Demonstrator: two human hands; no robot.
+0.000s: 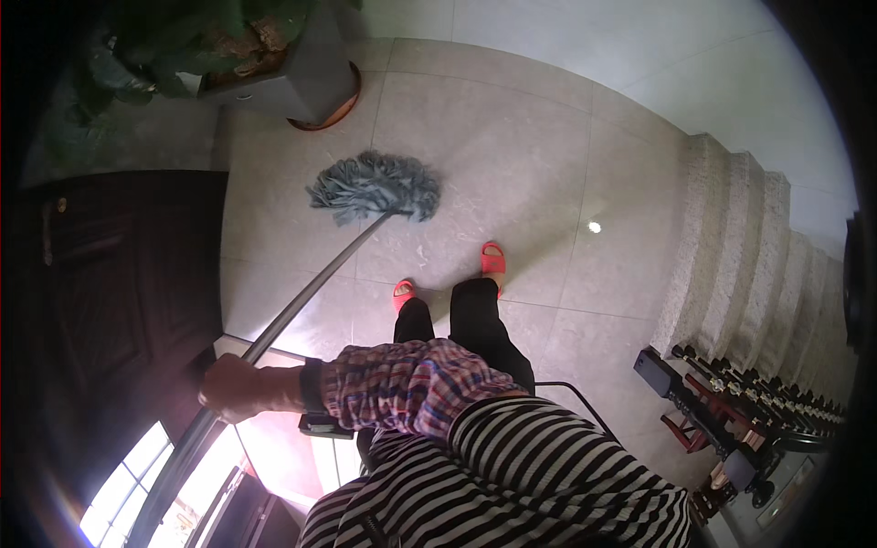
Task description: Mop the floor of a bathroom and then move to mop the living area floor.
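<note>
My right hand (233,389) reaches across my body to the left, its fingers wrapped around the metal handle (312,296) of a mop. The handle slants from the lower left edge of the view to the mop head (379,186). Grey-blue strands of the head lie spread on the tiled floor (493,151), ahead of my feet. A plaid oversleeve (411,383) covers my right forearm, with a dark band at the wrist. My left hand is out of view. The upper end of the handle runs out of the picture.
A grey planter (288,89) with a leafy plant stands on an orange-brown saucer (336,109) at upper left. A dark door (116,274) is on the left. Stone stairs (712,260) and a dark balustrade (712,418) are on the right. I wear red slippers (492,260).
</note>
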